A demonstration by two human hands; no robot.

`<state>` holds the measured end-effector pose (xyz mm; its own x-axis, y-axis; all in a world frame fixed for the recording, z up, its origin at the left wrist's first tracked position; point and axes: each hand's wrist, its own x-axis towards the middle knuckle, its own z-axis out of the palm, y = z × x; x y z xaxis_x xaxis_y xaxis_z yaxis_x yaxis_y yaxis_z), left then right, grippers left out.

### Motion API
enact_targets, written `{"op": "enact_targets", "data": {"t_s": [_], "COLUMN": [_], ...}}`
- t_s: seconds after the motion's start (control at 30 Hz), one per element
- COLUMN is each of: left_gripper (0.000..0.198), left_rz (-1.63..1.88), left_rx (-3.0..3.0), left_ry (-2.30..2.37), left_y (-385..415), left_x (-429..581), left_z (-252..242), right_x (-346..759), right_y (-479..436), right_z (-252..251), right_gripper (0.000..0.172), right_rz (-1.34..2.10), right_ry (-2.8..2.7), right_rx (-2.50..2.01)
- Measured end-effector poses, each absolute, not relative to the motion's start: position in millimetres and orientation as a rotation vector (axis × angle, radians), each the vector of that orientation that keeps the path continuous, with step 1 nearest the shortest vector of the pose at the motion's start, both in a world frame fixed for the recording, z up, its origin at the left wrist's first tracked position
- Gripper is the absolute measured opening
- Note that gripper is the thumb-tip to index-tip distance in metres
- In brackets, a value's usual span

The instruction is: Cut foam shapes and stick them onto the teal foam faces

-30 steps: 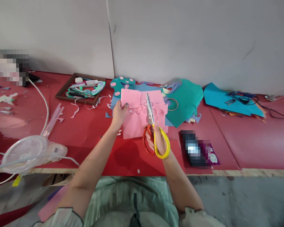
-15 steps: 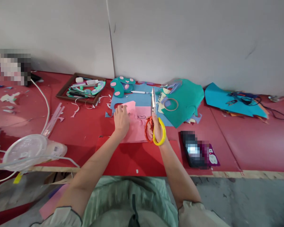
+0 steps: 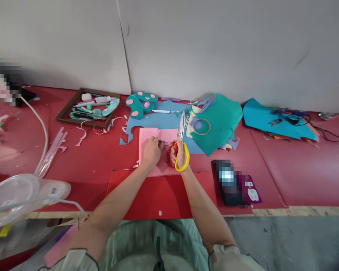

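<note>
A pink foam sheet [image 3: 145, 140] lies in front of me over a blue sheet, with a dark drawn outline [image 3: 166, 143] on it. My left hand [image 3: 153, 151] rests on the pink sheet, its fingers curled together beside that outline; what is between the fingertips is hidden. In my right hand [image 3: 181, 156] I hold a pair of scissors [image 3: 182, 130] by its red and yellow handles. The blades point away from me, nearly closed, over the right edge of the pink sheet.
Behind lie the blue foam sheet [image 3: 166, 121], spotted teal pieces [image 3: 135, 107] and a white pen [image 3: 161, 111]. A tape roll [image 3: 202, 127] sits on a teal sheet [image 3: 223, 116]. A brown tray [image 3: 64, 113] and plastic tub [image 3: 14, 195] are left; a phone [image 3: 228, 184] is right.
My left hand has come down and rightward, and the lifted pink flap now lies flat. My right hand with the scissors has moved slightly left. The whole view has shifted a little.
</note>
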<state>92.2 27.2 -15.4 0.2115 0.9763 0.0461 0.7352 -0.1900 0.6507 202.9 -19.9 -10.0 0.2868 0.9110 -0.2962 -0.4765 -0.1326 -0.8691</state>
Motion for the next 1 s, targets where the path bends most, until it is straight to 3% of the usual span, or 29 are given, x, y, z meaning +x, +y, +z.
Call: {"op": "enact_targets", "data": {"t_s": [0.23,0.4,0.63,0.8,1.0], "left_gripper": [0.019,0.017,0.007,0.017,0.02], "left_rz": [0.646,0.71,0.936,1.182,1.177], "left_rx": [1.996,1.9,1.464,1.074,0.976], "left_ry": [1.516,1.404,1.281,1.165,1.079], "left_y": [27.8,31.0,35.1,40.5,40.6], "left_x": [91.7,93.6,93.4,89.6,90.3], "left_z": [-13.8,-13.0,-12.9,-11.7,-8.4], "right_x": [207.2,202.0,200.6,201.9,199.9], "right_y": [-17.2,-21.0,-24.4,-26.3,-27.0], "right_z": [-16.3,-2.1,2.6,5.0,0.7], "right_gripper": [0.038,0.043,0.045,0.043,0.04], "right_rz": [1.273,1.238,1.205,1.133,1.149], "right_ry": [-0.426,-0.406,-0.504,-0.504,-0.559], "right_rx": [-1.1,-1.133,-1.161,-1.181,-1.184]}}
